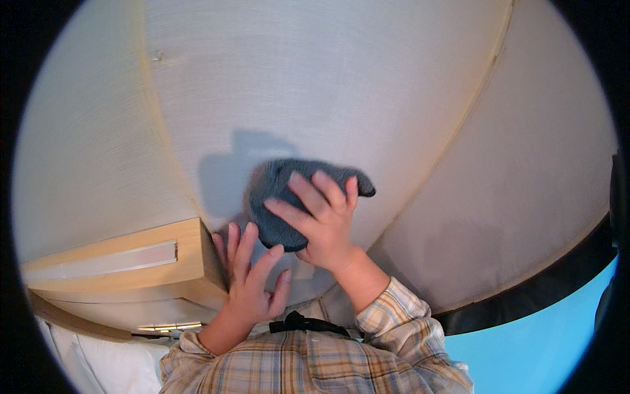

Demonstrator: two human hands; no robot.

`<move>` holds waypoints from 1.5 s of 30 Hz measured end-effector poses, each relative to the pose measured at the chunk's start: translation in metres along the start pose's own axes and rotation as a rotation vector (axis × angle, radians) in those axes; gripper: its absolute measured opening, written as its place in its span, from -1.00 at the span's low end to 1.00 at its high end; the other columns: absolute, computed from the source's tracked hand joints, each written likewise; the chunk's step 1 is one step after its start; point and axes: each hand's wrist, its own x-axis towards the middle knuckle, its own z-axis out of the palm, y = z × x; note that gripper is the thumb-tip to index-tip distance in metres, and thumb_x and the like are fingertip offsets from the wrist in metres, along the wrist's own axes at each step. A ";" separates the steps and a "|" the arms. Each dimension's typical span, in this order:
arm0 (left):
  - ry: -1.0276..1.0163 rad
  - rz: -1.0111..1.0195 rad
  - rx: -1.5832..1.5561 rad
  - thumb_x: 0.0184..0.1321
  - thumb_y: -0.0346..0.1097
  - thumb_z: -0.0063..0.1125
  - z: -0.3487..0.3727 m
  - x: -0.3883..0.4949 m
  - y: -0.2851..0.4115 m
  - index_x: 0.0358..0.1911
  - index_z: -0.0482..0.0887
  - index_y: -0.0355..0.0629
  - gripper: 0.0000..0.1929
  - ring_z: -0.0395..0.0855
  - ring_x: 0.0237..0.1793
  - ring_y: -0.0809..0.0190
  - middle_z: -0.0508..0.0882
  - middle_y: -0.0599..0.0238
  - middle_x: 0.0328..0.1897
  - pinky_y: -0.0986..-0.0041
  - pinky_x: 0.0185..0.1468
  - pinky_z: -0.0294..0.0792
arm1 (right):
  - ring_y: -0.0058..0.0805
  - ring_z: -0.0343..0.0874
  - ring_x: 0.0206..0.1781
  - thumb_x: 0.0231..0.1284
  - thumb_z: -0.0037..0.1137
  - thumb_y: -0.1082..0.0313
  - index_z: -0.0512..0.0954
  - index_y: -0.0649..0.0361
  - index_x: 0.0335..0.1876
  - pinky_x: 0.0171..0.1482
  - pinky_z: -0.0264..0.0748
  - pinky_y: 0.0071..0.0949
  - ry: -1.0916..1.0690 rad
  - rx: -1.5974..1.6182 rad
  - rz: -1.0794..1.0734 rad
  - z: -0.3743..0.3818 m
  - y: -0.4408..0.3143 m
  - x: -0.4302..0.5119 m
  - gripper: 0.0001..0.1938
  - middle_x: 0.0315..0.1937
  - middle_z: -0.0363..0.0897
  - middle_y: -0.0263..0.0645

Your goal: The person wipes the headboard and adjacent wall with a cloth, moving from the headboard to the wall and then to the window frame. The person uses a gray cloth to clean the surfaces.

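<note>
A dark grey cloth (280,226) lies bunched against a broad pale panelled surface (315,88). My right hand (325,216) presses on it with fingers spread, and one end of the cloth sticks out beyond the fingertips at the right. My left hand (256,280) is lower left of the cloth, its fingers apart and nothing seen in it. The left fingertips are near the cloth's lower edge; whether they touch it I cannot tell.
A light wooden box-like fixture (192,246) with a pale inset strip stands at the lower left, close to my left hand. White fabric (118,359) is below it. A dark curved edge (517,295) borders a bright blue area (531,344) at the lower right. Yellowish seams cross the pale surface.
</note>
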 end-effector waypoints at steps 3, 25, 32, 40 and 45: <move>0.103 0.193 0.023 -0.03 -0.29 0.11 -0.014 0.010 0.003 -0.10 0.58 0.04 -0.66 0.04 0.36 -0.16 0.29 0.06 0.27 -0.13 0.33 -0.31 | -0.46 0.18 0.26 -0.28 0.14 0.33 0.51 -0.26 0.03 0.30 -0.24 -0.18 0.019 0.029 0.019 -0.002 -0.010 0.026 -0.45 0.22 0.31 -0.48; -0.169 0.049 -0.018 -0.07 -0.29 0.13 -0.021 0.034 0.008 0.01 0.51 0.06 -0.55 -0.04 0.37 -0.22 0.14 -0.01 0.36 -0.35 0.22 -0.48 | 0.00 -0.08 0.41 -0.01 -0.20 0.29 0.37 0.23 0.14 0.35 -0.37 -0.01 0.243 -0.123 0.168 -0.027 0.043 0.033 -0.49 0.33 0.05 0.01; -0.220 0.032 0.046 -0.05 -0.27 0.13 -0.019 0.035 0.008 -0.04 0.54 0.06 -0.60 -0.07 0.36 -0.28 0.10 -0.13 0.36 -0.36 0.21 -0.52 | -0.11 -0.06 0.40 -0.02 -0.18 -0.22 0.52 -0.12 0.04 0.35 -0.40 0.04 0.104 -0.113 0.035 0.000 0.031 -0.025 -0.44 0.33 0.10 -0.20; -0.281 0.043 0.085 -0.09 -0.32 0.17 -0.020 0.034 0.009 -0.14 0.50 -0.08 -0.65 -0.11 0.38 -0.30 0.05 -0.20 0.37 -0.28 0.27 -0.49 | -0.02 -0.12 0.42 -0.09 -0.17 0.60 0.34 0.20 0.17 0.35 -0.34 0.02 0.430 0.001 0.360 -0.032 0.080 -0.009 -0.45 0.34 0.03 0.03; -0.269 0.049 0.079 -0.08 -0.32 0.16 -0.020 0.036 0.009 -0.09 0.45 -0.10 -0.61 -0.12 0.38 -0.30 0.04 -0.25 0.36 -0.27 0.26 -0.52 | -0.03 -0.17 0.43 -0.03 -0.11 0.37 0.35 0.16 0.17 0.35 -0.40 0.03 0.369 0.028 0.420 -0.013 0.051 -0.034 -0.49 0.36 -0.01 -0.02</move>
